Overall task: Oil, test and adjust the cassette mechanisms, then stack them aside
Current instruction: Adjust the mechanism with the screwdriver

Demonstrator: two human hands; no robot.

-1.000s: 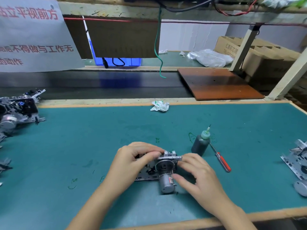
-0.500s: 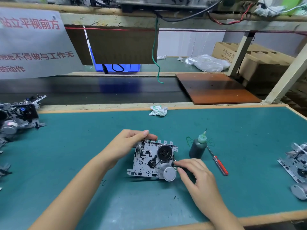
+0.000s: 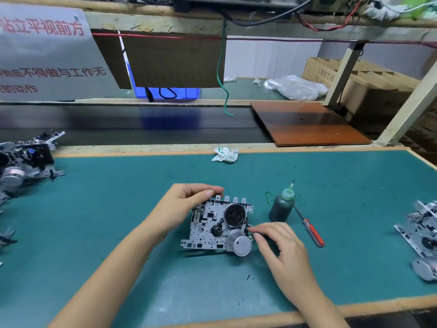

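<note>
A silver cassette mechanism (image 3: 208, 223) lies flat on the green mat, its black flywheel, belt and round motor facing up. My left hand (image 3: 184, 204) grips its upper left corner, fingers curled over the far edge. My right hand (image 3: 281, 247) pinches a small metal part at the mechanism's right edge, beside the motor. A dark oil bottle (image 3: 281, 208) with a green needle cap stands just right of the mechanism. A red-handled screwdriver (image 3: 309, 227) lies next to the bottle.
A pile of mechanisms (image 3: 23, 162) sits at the mat's left edge and more mechanisms (image 3: 421, 233) lie at the right edge. A crumpled wrapper (image 3: 224, 155) rests near the far edge. Behind runs a dark conveyor belt with a brown board (image 3: 307, 121) on it.
The mechanism went from standing on edge between both hands to lying flat. My left hand shifted to its upper left corner and my right hand moved to its right edge.
</note>
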